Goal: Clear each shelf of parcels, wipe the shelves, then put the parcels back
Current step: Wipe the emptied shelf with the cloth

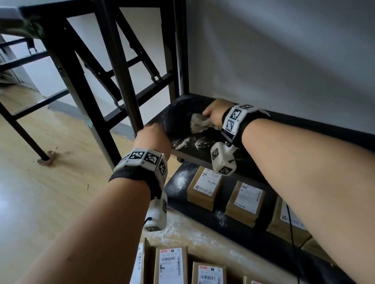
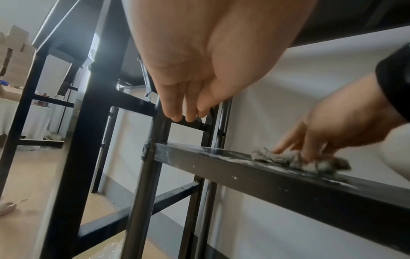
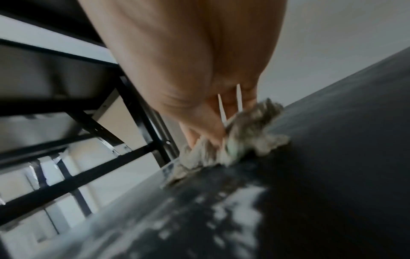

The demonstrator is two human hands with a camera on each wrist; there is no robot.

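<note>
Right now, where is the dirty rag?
The rag lies on the dark shelf under the right hand, near the shelf's left end; white dust lies just in front of it.

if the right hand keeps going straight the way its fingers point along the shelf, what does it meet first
Probably the shelf's rear corner post. The right hand presses the rag on the black shelf, fingers pointing toward that far left end, and the shelf between looks bare. Depth is unclear, so the wall behind might come first.
</note>
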